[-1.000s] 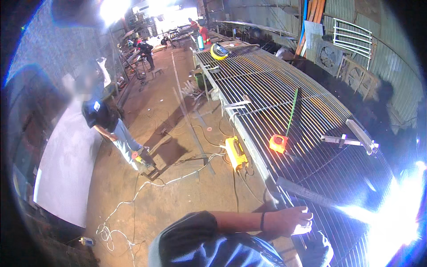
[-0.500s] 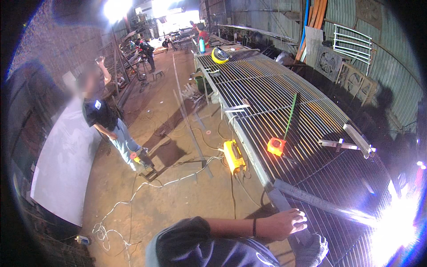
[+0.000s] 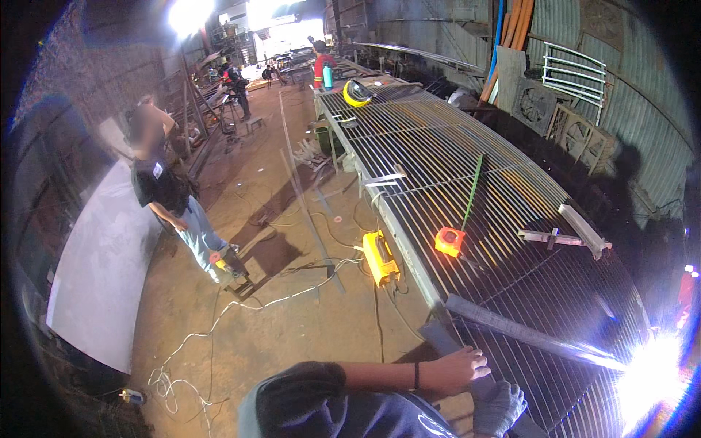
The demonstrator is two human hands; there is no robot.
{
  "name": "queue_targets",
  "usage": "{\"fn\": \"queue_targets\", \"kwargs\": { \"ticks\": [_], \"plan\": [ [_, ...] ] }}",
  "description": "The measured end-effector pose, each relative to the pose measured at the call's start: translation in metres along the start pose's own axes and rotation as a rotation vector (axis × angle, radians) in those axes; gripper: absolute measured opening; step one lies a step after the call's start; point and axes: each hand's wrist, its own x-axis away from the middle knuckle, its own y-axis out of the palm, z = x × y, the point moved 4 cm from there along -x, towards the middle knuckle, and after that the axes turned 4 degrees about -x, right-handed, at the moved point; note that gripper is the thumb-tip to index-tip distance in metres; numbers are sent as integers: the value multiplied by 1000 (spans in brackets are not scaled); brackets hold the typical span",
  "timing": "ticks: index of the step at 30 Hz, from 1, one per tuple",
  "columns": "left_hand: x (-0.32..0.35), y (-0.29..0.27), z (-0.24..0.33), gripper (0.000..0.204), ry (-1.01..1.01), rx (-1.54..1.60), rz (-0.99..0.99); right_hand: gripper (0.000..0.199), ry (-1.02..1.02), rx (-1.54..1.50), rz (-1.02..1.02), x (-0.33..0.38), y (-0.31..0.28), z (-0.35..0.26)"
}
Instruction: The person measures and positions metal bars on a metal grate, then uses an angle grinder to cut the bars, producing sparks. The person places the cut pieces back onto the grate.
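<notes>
Head view: left hand (image 3: 456, 371) grip clamped on steel bar (image 3: 511, 332), orange tape measure (image 3: 450, 241) and weld glare (image 3: 650, 379) beyond.

A metal fabrication workshop. A long steel grille (image 3: 467, 168) fills the right side, with white welding glare (image 3: 653, 376) at its near end. Beside the grille, a yellow machine (image 3: 380, 257) and cables lie on the dirt floor; corrugated sheet walls (image 3: 642, 109) stand behind it.
</notes>
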Motion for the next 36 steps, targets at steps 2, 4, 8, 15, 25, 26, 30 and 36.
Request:
{"fn": "queue_targets", "kwargs": {
  "ticks": [2,4,8,15,25,26,30,36],
  "plan": [
    [2,6,-6,62,15,15,-1,38,1,-9,5,0,4,-3],
    [1,10,-8,61,5,54,14,39,1,-13,2,-1,6,-3],
    [-3,-13,-2,60,17,60,-69,43,61,13,-156,-8,4,-5],
    [3,-1,-4,55,15,25,151,37,0,44,-86,-13,10,-7],
    [0,-20,8,54,65,-46,101,34,21,9,-126,-23,19,-21],
    [0,-18,7,54,73,-59,111,33,35,-1,-128,-23,19,-21],
    [0,-17,7,52,82,-39,129,30,64,19,-145,-19,4,-33],
    [-2,-15,8,50,114,-62,166,31,53,12,-193,-14,6,-24]
  ]
}}
